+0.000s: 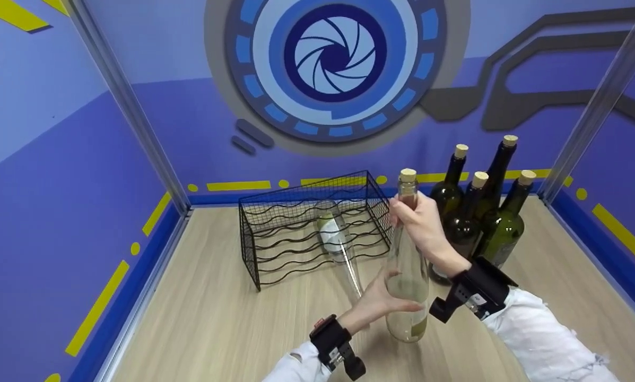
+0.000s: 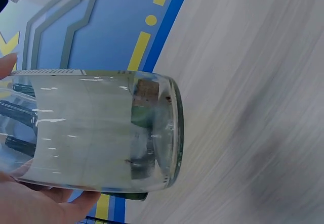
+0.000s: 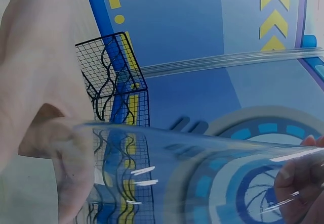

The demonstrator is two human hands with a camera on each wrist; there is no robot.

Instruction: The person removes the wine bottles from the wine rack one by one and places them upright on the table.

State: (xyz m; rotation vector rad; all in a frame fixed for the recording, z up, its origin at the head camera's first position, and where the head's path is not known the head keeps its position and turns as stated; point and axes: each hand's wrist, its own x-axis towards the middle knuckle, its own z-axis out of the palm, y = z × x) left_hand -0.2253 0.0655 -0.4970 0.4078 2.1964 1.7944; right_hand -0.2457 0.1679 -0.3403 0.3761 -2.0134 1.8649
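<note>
A clear glass bottle (image 1: 408,265) with a cork in its neck stands roughly upright in front of me. Its upper part is in the grip of my right hand (image 1: 420,225), just below the cork. Lower down, my left hand (image 1: 378,302) holds the body between thumb and fingers. The left wrist view shows the bottle's pale label (image 2: 83,128) and thick base, with left-hand fingers (image 2: 45,204) under one side. In the right wrist view, the right hand (image 3: 298,188) shows through the glass. Whether the base touches the table cannot be told.
Left of the bottle stands a black wire wine rack (image 1: 249,246) with wavy bars. Another clear bottle (image 1: 330,233) lies in it, neck toward me. Several dark corked bottles (image 1: 461,228) stand close behind my right hand. Printed walls enclose the wooden table (image 1: 206,329).
</note>
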